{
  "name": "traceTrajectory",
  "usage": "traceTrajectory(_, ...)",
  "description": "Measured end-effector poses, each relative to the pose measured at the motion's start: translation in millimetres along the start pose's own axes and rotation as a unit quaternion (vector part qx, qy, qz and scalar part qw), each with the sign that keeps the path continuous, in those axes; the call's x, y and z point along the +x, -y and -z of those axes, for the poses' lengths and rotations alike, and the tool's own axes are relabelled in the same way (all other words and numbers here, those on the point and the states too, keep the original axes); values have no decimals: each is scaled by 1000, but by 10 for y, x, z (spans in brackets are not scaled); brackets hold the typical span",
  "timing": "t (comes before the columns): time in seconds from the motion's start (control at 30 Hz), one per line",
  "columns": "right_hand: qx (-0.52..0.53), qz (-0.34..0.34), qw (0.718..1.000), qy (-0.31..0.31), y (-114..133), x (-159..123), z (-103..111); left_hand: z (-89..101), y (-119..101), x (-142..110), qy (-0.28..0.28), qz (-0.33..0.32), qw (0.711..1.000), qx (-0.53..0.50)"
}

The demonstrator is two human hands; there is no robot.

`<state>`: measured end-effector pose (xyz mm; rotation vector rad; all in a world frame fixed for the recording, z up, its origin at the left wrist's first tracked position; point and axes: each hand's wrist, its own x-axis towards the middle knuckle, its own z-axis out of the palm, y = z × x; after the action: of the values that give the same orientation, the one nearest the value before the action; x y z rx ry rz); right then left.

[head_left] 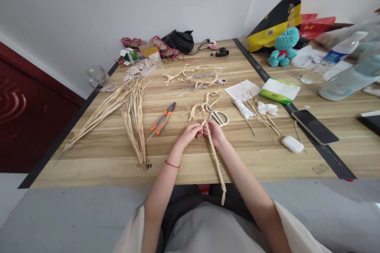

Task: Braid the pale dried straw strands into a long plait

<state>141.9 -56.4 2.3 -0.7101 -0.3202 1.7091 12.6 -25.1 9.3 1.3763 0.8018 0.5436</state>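
Note:
Both hands meet over the table's front half. My left hand [191, 133] pinches the upper end of a pale wrapped straw stem [214, 154]. Fingers of my right hand [216, 132] are closed round the same stem just beside. Its long lower part slants down past the table edge towards my lap. Just beyond my fingers lie a branching straw-wrapped piece [203, 106] and white-handled scissors [219, 118]. Pliers with orange handles [163, 118] rest to the left. My fingertips partly hide the stem's upper end.
Bundles of straw strips [135, 110] spread at left near a glass mug [101, 79]. More wrapped branches [190, 73] lie farther back. At right are a glue tube [244, 108], a tissue pack [279, 90], a phone [315, 126], a white case [292, 144] and bottles [352, 77].

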Motion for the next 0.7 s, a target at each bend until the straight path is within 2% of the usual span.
traceTrajectory(0.7,16,6,1000,-5,-32,45,60,-5,24,-16,2,-25,999,45)
